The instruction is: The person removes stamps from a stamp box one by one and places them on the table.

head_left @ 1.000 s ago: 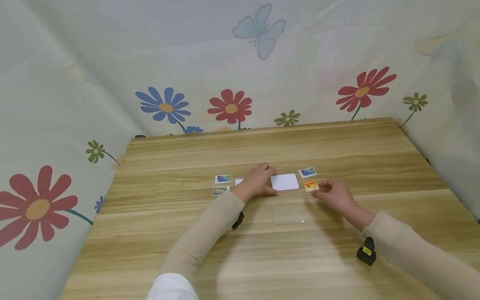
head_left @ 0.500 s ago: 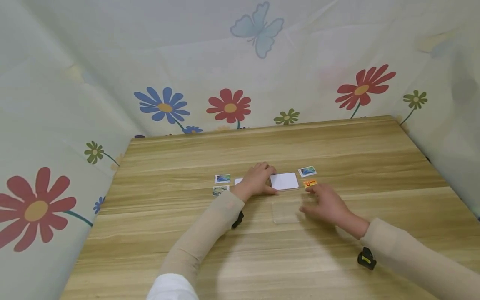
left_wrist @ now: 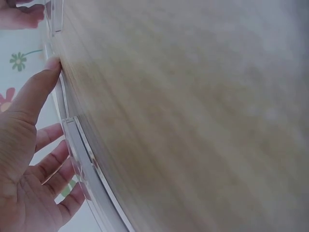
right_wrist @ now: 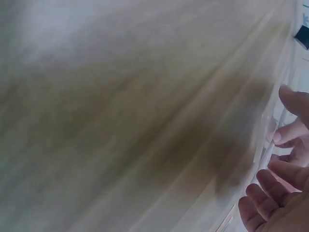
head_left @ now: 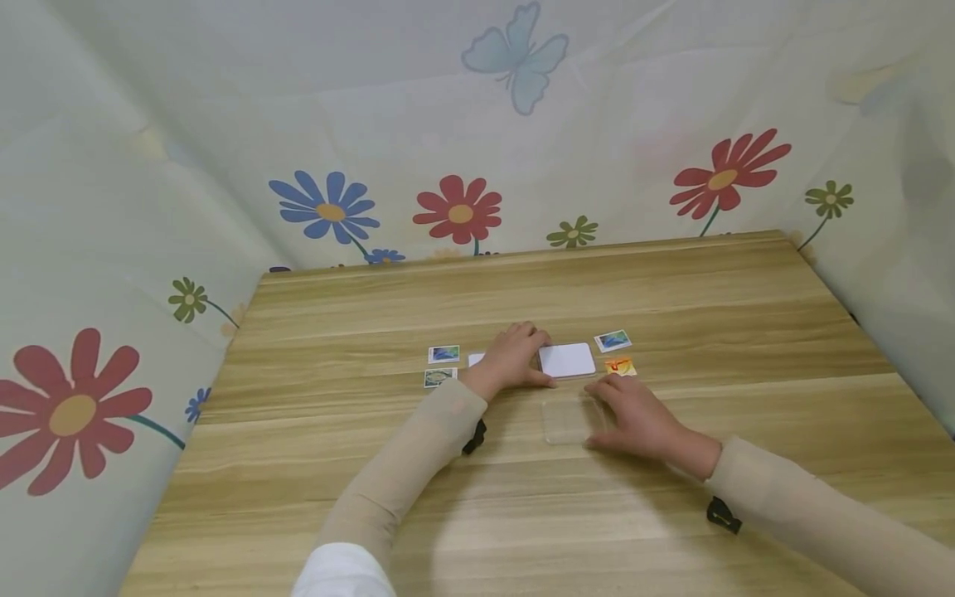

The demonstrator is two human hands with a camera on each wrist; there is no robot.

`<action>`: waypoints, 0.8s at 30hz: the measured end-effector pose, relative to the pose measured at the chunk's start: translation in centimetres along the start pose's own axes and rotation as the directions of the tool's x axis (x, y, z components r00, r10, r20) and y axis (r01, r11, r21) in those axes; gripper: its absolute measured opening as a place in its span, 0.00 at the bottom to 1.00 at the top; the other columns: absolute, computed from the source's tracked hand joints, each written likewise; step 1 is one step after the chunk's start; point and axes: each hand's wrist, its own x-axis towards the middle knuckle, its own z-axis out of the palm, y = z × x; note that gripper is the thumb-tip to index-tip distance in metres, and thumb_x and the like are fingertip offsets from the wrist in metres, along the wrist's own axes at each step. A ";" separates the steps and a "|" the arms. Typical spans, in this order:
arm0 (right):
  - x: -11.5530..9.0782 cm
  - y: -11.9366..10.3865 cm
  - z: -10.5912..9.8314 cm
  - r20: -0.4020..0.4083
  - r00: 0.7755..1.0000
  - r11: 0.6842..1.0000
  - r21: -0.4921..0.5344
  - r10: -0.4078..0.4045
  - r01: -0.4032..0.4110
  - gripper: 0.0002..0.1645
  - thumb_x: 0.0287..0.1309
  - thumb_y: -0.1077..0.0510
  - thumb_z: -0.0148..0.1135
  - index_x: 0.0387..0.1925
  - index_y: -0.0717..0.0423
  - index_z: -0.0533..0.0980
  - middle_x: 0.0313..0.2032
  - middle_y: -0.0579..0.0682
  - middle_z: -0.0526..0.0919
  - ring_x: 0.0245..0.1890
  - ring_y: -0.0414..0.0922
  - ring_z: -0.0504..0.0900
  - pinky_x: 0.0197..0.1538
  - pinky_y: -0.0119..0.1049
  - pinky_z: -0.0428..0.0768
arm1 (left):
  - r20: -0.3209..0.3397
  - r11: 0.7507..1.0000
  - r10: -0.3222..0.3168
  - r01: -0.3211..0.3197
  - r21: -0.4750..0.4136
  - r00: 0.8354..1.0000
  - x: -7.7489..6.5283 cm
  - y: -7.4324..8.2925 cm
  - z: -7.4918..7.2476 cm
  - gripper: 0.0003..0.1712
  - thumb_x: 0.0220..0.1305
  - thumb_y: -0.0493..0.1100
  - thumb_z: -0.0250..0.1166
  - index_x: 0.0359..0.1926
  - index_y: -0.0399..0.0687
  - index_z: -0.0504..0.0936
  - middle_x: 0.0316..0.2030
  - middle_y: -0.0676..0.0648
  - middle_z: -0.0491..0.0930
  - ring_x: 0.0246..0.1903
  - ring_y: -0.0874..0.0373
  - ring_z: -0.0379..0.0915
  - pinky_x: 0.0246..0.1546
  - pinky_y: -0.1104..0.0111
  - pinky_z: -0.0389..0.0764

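Note:
My left hand [head_left: 511,356] holds the left end of a white-topped flat case [head_left: 567,361], thumb at its near edge and index finger at its far edge. Its fingers overlap a second white-topped case [head_left: 475,360], mostly hidden beneath the hand; its clear plastic side [left_wrist: 82,159] shows in the left wrist view. A clear plastic lid-like piece [head_left: 567,427] lies nearer on the table. Over its right side my right hand [head_left: 637,419] spreads thumb and fingers apart. In the right wrist view the right hand's fingers [right_wrist: 270,193] are loosely bent near a clear edge.
Small stamp-like pictures lie around the cases: a blue-green one [head_left: 613,341] and an orange one [head_left: 620,366] right, another blue-green one [head_left: 443,354] and a greenish one [head_left: 440,378] left. The wood-grain table [head_left: 358,315] meets a flowered cloth [head_left: 403,124].
The right hand has left the orange picture, which stays on the table, and moved left and nearer to the clear piece. The left hand has kept its place.

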 end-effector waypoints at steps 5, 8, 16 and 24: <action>0.2 -0.1 0.1 0.029 0.999 0.997 -0.060 -0.046 0.048 0.40 0.38 0.47 0.77 0.50 0.66 0.75 0.47 0.59 0.77 0.48 0.56 0.75 0.51 0.53 0.74 | -0.002 1.000 0.006 -0.006 -0.007 1.000 0.0 -0.1 0.0 0.39 0.51 0.63 0.69 0.59 0.50 0.73 0.56 0.47 0.70 0.57 0.52 0.64 0.58 0.57 0.68; 0.4 -0.2 -0.1 0.043 0.997 0.995 -0.078 -0.062 0.066 0.39 0.38 0.46 0.77 0.49 0.66 0.76 0.45 0.57 0.77 0.45 0.53 0.76 0.49 0.50 0.75 | -0.006 1.000 0.010 -0.010 -0.001 1.000 0.1 -0.2 0.0 0.38 0.51 0.63 0.69 0.59 0.50 0.73 0.55 0.47 0.71 0.57 0.52 0.64 0.57 0.57 0.69; 1.2 0.1 -1.0 0.087 0.981 0.970 -0.153 -0.175 0.187 0.39 0.35 0.42 0.77 0.44 0.66 0.79 0.36 0.49 0.74 0.34 0.42 0.70 0.36 0.37 0.72 | -0.018 1.000 0.018 -0.017 0.022 1.000 0.3 -0.4 0.1 0.38 0.50 0.63 0.70 0.59 0.51 0.73 0.54 0.47 0.71 0.55 0.53 0.65 0.55 0.58 0.70; 1.5 0.7 -0.7 0.115 0.971 0.956 -0.185 -0.211 0.229 0.40 0.37 0.38 0.75 0.44 0.64 0.79 0.36 0.49 0.74 0.34 0.42 0.70 0.36 0.37 0.72 | -0.004 1.000 0.017 -0.017 -0.004 1.000 0.1 -0.3 0.1 0.38 0.51 0.61 0.71 0.60 0.50 0.73 0.54 0.46 0.71 0.55 0.53 0.65 0.55 0.59 0.70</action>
